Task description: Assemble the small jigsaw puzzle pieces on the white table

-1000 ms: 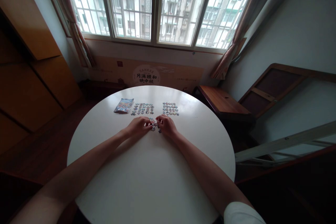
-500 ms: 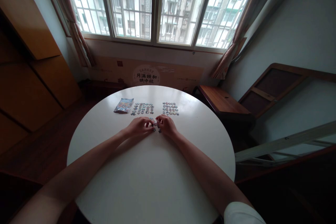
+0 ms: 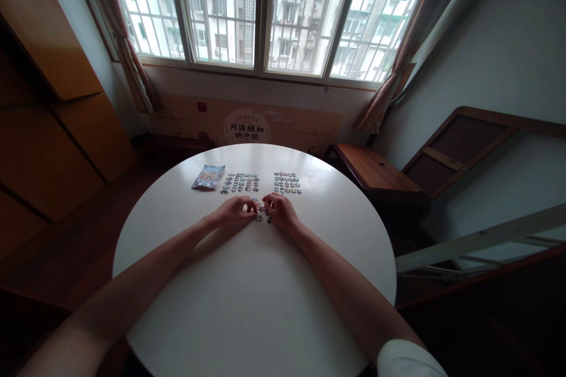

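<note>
Between the fingertips of your two hands lies the small pile of puzzle pieces [image 3: 260, 209], spread on the white round table [image 3: 247, 306]. Your left hand [image 3: 239, 209] comes at the pile from its left side, thumb and forefinger bent toward each other in a loop, the tips right at the pieces; whether they pinch one, you cannot tell at this size. Your right hand [image 3: 279, 209] faces it from the other side, fingers curled inward over the pile's right edge — again, you cannot tell whether a piece is caught between them. A dark piece [image 3: 269, 220] lies just on the near side of your right fingers.

Beyond your left fingers, a little farther from you, sits the left group of pieces [image 3: 242, 182], set out in spaced rows. Beyond your right fingers is the right group of pieces [image 3: 287, 183], laid out in rows too, with bare tabletop between the two groups. Past your left fingers and farther left, beside the left group, lies a colourful printed packet [image 3: 209, 178]. Well beyond all your fingers — past the table's far edge — stands a printed panel [image 3: 287, 121] below the window [image 3: 260, 17].
</note>
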Demonstrator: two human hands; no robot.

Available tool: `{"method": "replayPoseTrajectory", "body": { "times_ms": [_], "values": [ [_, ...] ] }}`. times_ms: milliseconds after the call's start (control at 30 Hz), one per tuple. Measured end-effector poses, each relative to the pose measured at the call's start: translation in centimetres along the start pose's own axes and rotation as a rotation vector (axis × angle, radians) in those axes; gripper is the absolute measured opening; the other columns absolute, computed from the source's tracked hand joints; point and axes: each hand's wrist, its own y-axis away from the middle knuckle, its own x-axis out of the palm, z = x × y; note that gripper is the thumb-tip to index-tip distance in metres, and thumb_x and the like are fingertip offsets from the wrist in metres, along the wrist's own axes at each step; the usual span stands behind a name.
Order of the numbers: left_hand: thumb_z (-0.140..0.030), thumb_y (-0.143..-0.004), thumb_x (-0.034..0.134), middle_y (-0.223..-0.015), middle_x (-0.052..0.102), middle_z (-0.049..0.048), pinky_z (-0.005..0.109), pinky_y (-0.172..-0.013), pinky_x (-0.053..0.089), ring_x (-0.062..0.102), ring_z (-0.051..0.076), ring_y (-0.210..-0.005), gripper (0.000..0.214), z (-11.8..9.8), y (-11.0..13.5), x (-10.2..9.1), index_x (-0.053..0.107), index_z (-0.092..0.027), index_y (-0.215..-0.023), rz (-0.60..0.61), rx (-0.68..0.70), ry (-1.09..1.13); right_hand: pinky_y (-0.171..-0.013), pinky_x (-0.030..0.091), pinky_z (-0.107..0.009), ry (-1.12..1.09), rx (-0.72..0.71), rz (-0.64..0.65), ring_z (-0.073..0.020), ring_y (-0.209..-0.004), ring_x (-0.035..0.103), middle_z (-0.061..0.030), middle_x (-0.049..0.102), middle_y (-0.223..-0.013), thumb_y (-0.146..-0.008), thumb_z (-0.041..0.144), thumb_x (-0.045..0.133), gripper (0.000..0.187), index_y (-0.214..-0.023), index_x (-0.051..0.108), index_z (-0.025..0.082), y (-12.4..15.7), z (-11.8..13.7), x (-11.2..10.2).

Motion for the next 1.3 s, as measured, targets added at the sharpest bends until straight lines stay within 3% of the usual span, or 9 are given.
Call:
{"method": "replayPoseTrajectory", "body": {
  "times_ms": [467,700,1300],
  "values": [
    [-0.042,-0.071,0.065,-0.084,0.056,0.0014,0.021,-0.061,0.039,0.05,0.01,-0.066,0.026,0.5,-0.2,-0.2,0.068,-0.017,-0.08,0.046,-0.015,0.028,-0.064,0.041,-0.021,-0.014,0.004,0.002,-0.0109,-0.065,0.057,-0.0032,0.065,-0.081,-0.084,0.019,0.051,0.018,-0.089,0.068,0.018,0.1,-0.1,0.0],
    [-0.033,-0.069,0.066,-0.088,0.056,0.0028,0.021,-0.061,0.039,0.047,0.009,-0.065,0.026,0.4,0.1,-1.0,0.069,-0.017,-0.089,0.111,0.039,0.101,-0.064,0.041,-0.021,-0.022,-0.001,0.003,-0.0107,-0.064,0.057,-0.003,0.064,-0.079,-0.084,0.019,0.051,0.018,-0.088,0.068,0.018,0.1,-0.2,0.1],
    [-0.025,-0.066,0.064,-0.08,0.059,0.0018,0.018,-0.053,0.036,0.045,0.007,-0.059,0.016,0.0,0.1,-1.4,0.066,-0.014,-0.077,0.149,0.021,0.181,-0.064,0.04,-0.021,0.036,-0.02,-0.001,-0.0116,-0.068,0.058,-0.0026,0.064,-0.08,-0.086,0.02,0.049,0.019,-0.09,0.067,0.02,0.1,0.0,-0.1]
  ]
}}
